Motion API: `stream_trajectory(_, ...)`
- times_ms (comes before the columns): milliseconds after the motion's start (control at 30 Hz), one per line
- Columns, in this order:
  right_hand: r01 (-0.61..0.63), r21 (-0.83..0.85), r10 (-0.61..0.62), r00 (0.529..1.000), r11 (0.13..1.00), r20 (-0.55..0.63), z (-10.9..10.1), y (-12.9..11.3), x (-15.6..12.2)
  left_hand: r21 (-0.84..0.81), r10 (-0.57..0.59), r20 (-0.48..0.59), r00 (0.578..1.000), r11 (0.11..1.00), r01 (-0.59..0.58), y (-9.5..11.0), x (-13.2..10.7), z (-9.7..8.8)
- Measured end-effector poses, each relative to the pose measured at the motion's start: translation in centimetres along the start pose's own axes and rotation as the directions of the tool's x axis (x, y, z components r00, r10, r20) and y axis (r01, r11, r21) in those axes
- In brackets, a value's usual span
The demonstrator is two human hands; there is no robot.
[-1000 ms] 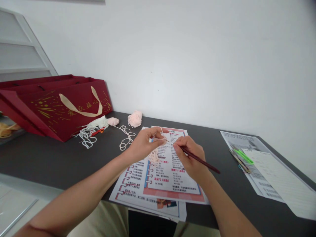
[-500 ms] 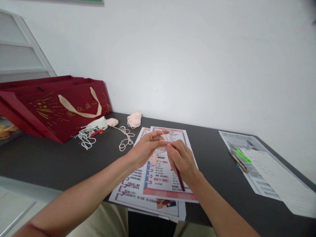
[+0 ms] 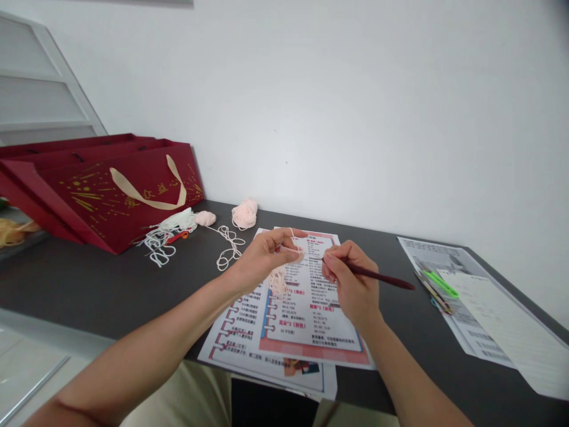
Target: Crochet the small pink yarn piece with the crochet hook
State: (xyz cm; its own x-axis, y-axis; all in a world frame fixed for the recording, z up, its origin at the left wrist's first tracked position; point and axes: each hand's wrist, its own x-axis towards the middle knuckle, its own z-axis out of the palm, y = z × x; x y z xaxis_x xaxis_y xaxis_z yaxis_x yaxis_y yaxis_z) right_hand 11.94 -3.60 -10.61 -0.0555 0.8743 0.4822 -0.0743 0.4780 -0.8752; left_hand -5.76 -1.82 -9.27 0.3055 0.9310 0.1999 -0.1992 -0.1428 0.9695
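Pale pink yarn [image 3: 278, 281] hangs below my left hand [image 3: 269, 254], which pinches a small piece of it between thumb and fingers. A strand runs over the raised index finger. My right hand [image 3: 353, 281] is closed around a crochet hook with a dark red handle [image 3: 377, 274]. The handle points out to the right, and its thin tip faces the left hand with a gap between them. Both hands are above printed pattern sheets [image 3: 311, 341] with pink borders. Fine stitches in the left fingers are too small to make out.
A red paper gift bag [image 3: 102, 196] stands at the left. Near it lie white yarn [image 3: 178, 220], a small pink ball [image 3: 205, 218], a loose strand [image 3: 229, 246] and a larger pink ball [image 3: 245, 214]. Green-handled scissors [image 3: 440, 283] rest on papers [image 3: 493, 320] at the right.
My right hand has moved right, away from the left hand. The hook has swung from pointing down to lying nearly level. My left hand still pinches the yarn.
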Motion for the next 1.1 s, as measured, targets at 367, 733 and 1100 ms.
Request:
stream_trajectory(367,-0.122,0.244,0.087,0.985,0.962,0.15,0.6,-0.1,0.6,-0.111,-0.03,0.088,0.996,0.993,0.04,0.0,0.1,-0.3)
stream_trajectory(733,0.671,-0.483,-0.579,0.737,0.563,0.349,0.9,1.9,-1.1,-0.389,-0.225,0.144,0.964,0.882,0.264,-0.1,-0.1,0.6)
stream_trajectory(1100,0.041,0.198,-0.085,0.971,0.979,0.223,-0.6,0.4,1.0,-0.407,-0.281,0.297,0.912,0.827,0.388,0.8,0.7,-1.9)
